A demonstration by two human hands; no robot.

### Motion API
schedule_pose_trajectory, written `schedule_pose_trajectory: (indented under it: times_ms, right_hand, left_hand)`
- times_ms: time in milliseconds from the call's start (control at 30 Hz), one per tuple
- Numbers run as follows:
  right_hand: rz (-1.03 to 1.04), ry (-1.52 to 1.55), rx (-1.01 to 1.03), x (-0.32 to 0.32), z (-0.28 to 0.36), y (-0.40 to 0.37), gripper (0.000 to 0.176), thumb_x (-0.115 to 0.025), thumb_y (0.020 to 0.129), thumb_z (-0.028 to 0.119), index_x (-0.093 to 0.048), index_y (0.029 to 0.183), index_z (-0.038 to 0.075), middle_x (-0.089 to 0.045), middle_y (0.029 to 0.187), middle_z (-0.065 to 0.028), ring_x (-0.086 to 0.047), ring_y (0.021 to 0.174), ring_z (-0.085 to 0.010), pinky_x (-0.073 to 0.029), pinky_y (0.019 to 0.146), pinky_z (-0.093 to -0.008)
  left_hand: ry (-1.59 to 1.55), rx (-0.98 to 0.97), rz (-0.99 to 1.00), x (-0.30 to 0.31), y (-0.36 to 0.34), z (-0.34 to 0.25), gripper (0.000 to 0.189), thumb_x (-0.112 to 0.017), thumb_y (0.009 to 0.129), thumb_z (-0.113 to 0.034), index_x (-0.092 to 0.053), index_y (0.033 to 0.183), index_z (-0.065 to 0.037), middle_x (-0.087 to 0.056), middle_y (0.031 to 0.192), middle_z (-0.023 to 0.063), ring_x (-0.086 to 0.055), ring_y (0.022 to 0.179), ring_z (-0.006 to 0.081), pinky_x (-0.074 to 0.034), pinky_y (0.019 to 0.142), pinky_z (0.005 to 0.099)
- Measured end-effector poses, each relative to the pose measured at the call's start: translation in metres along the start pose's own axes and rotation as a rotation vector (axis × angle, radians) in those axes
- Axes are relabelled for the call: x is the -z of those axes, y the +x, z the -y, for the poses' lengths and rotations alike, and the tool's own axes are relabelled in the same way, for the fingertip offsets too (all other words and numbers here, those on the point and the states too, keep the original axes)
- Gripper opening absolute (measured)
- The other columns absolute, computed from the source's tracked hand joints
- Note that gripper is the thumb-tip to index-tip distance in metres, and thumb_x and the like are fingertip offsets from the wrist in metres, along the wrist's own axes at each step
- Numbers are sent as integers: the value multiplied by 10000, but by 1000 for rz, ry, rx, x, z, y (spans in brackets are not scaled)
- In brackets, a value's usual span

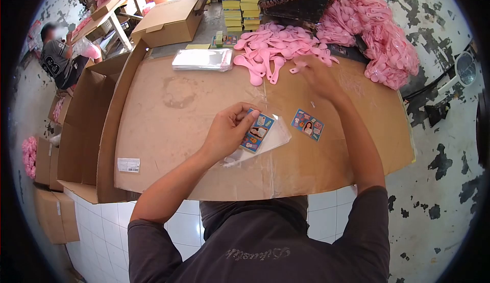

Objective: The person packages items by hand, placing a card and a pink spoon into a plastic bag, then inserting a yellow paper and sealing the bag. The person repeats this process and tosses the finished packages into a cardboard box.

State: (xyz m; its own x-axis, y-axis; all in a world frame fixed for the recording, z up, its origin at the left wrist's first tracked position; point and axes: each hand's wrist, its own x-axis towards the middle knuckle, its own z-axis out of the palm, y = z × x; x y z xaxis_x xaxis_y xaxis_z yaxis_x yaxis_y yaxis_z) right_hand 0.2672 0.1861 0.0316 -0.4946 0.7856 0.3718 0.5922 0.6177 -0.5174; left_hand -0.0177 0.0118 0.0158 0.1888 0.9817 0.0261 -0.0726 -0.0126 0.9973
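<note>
1. far left, back: a co-worker by a side table, well apart from the work.
2. left edge: open cardboard box stands against the cardboard sheet covering the tabletop; white label at sheet's near-left corner.
3. back, left of centre: stack of clear bags lies flat on sheet.
4. centre: left hand, thumb + fingers pinching printed card, which sits partly inside a clear sleeve resting on sheet.
5. just right of that: second card flat on sheet, near sleeve, not touching.
6. back centre: loose pink spoons in a pile.
7. right hand at pile's near edge, blurred; one spoon by its fingertips, can't tell if gripped.
8. far right: heap of bagged pink spoons.
</note>
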Motion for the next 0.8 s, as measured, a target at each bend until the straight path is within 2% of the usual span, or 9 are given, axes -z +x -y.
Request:
schedule_pose_trajectory:
  times_ms: [67, 167, 267, 367, 467, 567, 667, 800]
  right_hand:
    - [-212, -408, 67, -2, -74, 17, 421, -529, 1041, 253, -587, 1420, 80, -585, 1395, -220, -557, 1291, -397, -441, 1099, -463]
    - [-43, -386, -83, -12, -90, 13, 437, -513, 1046, 265, -558, 1455, 118, -533, 1439, -233, -512, 1328, -417, -419, 1118, -486]
    - [-72, -353, -73, -25, -56, -1, 422, -514, 1049, 272, -574, 1447, 144, -571, 1368, -216, -532, 1292, -401, -426, 1098, -490]
    - [-32, -380, -40, -26, -1, -20, 382, -519, 1058, 227, -604, 1415, 121, -603, 1280, -164, -565, 1192, -367, -424, 1062, -474]
    - [-8, -425, 50, -26, 33, -38, 337, -574, 1024, 210, -670, 1331, 109, -620, 1267, -133, -587, 1160, -352, -435, 1051, -460]
    - [-39, -298, 76, -28, 42, -47, 322, -684, 924, 215, -721, 1227, 116, -648, 1190, -102, -569, 1162, -325, -450, 1002, -470]
    - [-33, -220, 49, -25, 45, -44, 327, -741, 862, 202, -740, 1164, 76, -665, 1125, -114, -582, 1137, -317, -464, 964, -455]
    - [48, -40, -82, -21, 40, -36, 314, -747, 844, 175, -738, 1128, 41, -680, 1032, -126, -628, 1026, -301, -492, 899, -430]
  left_hand:
    - [-8, 0, -12, -1, 1, 1, 238, -619, 1067, -202, -661, 1186, -1, -729, 873, 16, -627, 718, 24, -491, 602, 204]
    - [-15, 19, 5, 3, 2, 4, 246, -615, 1068, -199, -641, 1207, 2, -744, 897, 39, -657, 751, 39, -520, 624, 220]
    - [-29, 38, 12, 6, 4, 1, 250, -615, 1067, -192, -629, 1220, 5, -753, 922, 49, -671, 772, 44, -534, 640, 224]
    - [-66, 44, 21, 7, 4, 4, 247, -619, 1063, -182, -629, 1222, 7, -754, 943, 46, -674, 784, 42, -534, 646, 217]
    - [-64, 58, 45, 10, 7, 10, 240, -621, 1060, -164, -630, 1222, 13, -755, 968, 47, -679, 800, 41, -537, 656, 210]
    - [-52, 65, 63, 8, 6, 7, 230, -617, 1060, -148, -630, 1217, 20, -755, 981, 47, -679, 803, 38, -537, 662, 206]
    - [-62, 71, 84, 7, 6, 7, 225, -613, 1060, -135, -628, 1216, 27, -754, 988, 46, -676, 809, 35, -543, 673, 210]
    - [-85, 88, 94, 7, 7, 9, 229, -613, 1058, -120, -626, 1230, 31, -753, 1006, 46, -679, 839, 37, -564, 705, 224]
